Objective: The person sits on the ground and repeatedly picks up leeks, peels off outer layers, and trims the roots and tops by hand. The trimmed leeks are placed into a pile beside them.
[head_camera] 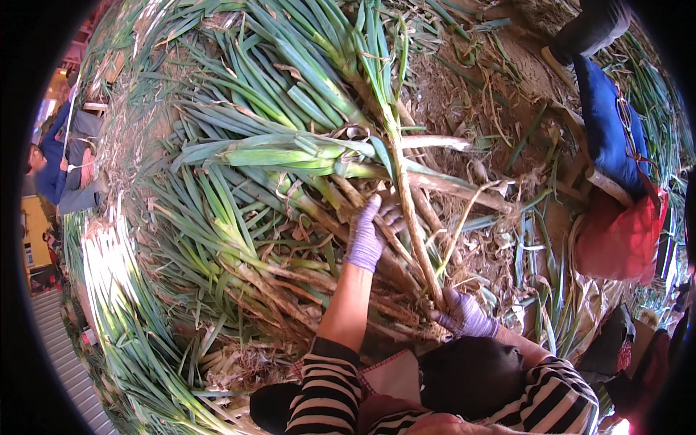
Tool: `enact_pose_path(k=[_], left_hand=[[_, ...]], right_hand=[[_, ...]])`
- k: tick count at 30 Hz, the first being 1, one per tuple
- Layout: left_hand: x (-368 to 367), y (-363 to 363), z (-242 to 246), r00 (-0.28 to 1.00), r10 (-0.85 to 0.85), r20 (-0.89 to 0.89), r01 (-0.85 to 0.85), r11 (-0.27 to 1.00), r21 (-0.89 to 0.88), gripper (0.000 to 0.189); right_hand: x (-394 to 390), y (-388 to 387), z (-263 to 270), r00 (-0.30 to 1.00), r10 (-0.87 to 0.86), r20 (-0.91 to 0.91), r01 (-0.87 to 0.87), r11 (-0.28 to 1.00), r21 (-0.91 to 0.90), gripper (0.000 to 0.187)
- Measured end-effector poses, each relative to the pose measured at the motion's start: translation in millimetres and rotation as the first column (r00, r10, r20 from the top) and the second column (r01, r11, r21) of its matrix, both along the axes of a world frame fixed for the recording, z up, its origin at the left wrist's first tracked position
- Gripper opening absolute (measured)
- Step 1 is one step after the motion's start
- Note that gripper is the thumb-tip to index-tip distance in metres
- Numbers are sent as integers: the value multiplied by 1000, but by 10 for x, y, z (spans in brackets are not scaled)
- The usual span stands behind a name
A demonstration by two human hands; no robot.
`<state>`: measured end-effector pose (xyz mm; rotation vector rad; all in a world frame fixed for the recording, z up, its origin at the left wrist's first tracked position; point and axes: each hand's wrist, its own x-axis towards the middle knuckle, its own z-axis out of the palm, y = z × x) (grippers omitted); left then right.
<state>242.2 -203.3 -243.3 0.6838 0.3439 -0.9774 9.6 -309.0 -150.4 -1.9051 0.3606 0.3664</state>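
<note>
Long green onions with soil-brown stems and green leaves lie in a heap before me. My right hand (465, 314), in a light purple knit glove, grips the root end of a tall green onion (405, 201) whose leaves point away from me. My left hand (368, 234), gloved alike, curls around a thinner brown stalk (396, 244) left of that onion; its fingers are partly hidden behind the stems. Under and beyond both hands, a thick leafy bunch (288, 155) lies crosswise on the heap. More soiled onions (272, 291) spread left of my left forearm.
A bundle of cleaned white-stemmed onions (111, 266) lies at the left. At the right are a blue cushion (606, 125) and a red cloth item (620, 234). Dry husks (462, 81) litter the ground. Another person (54, 147) sits at the far left.
</note>
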Motion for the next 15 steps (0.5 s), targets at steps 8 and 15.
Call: enact_pose_path(k=[8,15], left_hand=[[-744,73,618,999,-54,4,54,997,-56,23],[-902,1147,743,997,-79,11,78,944,-321,48]], right_hand=[[-253,243,360,955,275,-110,-241,937,253,39],[-181,-44,560,986,-98,133,119,980,-161,33]])
